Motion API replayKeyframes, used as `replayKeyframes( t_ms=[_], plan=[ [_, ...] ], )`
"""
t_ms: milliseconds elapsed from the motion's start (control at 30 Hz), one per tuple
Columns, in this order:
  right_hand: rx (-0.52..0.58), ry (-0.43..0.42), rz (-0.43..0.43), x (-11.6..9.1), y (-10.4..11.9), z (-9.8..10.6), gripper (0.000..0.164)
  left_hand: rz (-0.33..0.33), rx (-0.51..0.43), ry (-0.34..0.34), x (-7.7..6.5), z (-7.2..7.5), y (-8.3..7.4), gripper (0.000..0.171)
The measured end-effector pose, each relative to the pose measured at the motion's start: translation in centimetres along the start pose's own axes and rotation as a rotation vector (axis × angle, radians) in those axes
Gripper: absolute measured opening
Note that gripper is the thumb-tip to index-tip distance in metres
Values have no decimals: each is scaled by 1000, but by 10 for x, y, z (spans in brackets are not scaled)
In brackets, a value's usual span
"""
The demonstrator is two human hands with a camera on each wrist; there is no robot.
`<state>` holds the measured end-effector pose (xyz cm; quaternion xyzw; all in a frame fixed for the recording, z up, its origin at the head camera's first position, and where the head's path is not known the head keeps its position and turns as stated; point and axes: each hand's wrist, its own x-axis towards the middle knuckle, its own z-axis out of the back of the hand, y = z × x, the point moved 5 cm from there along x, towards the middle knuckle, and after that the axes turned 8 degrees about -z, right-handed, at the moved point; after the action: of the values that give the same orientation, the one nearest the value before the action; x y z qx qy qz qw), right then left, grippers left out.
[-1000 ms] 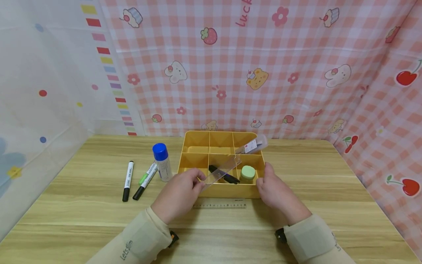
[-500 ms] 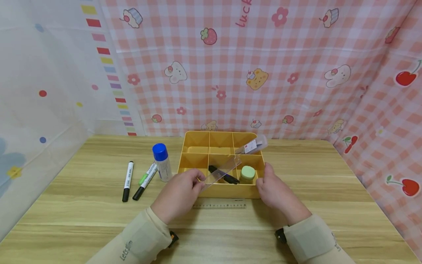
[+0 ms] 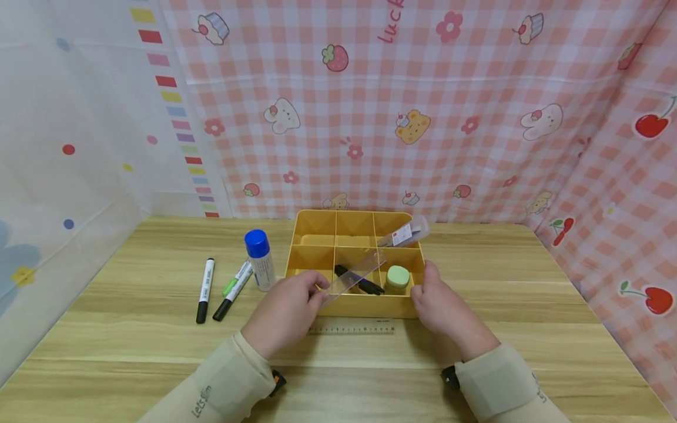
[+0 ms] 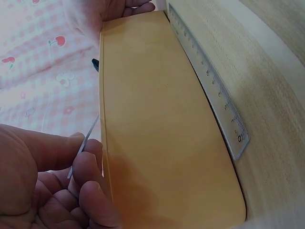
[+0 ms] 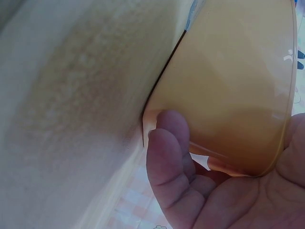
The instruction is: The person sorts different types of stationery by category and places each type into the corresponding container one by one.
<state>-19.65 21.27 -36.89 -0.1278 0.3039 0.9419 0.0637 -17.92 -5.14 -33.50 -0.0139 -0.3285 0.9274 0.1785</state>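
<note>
My left hand (image 3: 288,308) pinches one end of a clear plastic strip (image 3: 353,278) between thumb and fingers. The strip slants over the front of a yellow divided storage box (image 3: 370,306); in the left wrist view it shows as a thin edge (image 4: 85,145). With my right hand (image 3: 444,305) I grip the box's right front corner, fingers curled at its front (image 5: 167,157). Black pens (image 3: 365,284) lie in the front middle compartment, under the strip. A pale green rounded item (image 3: 398,275) sits in the front right one. A labelled clear case (image 3: 404,233) leans out of the back right one.
A clear ruler (image 3: 352,329) lies on the table along the box's front. Left of the box stands a white bottle with a blue cap (image 3: 257,244). Beside it lie two black-capped markers (image 3: 205,294) and a green pen (image 3: 230,286). Patterned cloth hangs behind.
</note>
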Motion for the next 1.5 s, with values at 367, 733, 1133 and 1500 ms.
replayKeyframes(
  t_ms=[367, 733, 1133, 1500],
  plan=[
    [-1, -2, -6, -1, 0, 0, 73, 2, 0, 0, 0, 1, -1, 15],
    [-16, -4, -4, -1, 0, 0, 72, -12, -4, 11, -1, 1, -2, 13],
    [-10, 1, -1, -1, 0, 0, 72, -11, -29, -1, -1, 1, 0, 14],
    [-24, -10, 2, 0, 0, 1, 72, 11, -32, 6, 0, 1, 1, 25]
  ],
)
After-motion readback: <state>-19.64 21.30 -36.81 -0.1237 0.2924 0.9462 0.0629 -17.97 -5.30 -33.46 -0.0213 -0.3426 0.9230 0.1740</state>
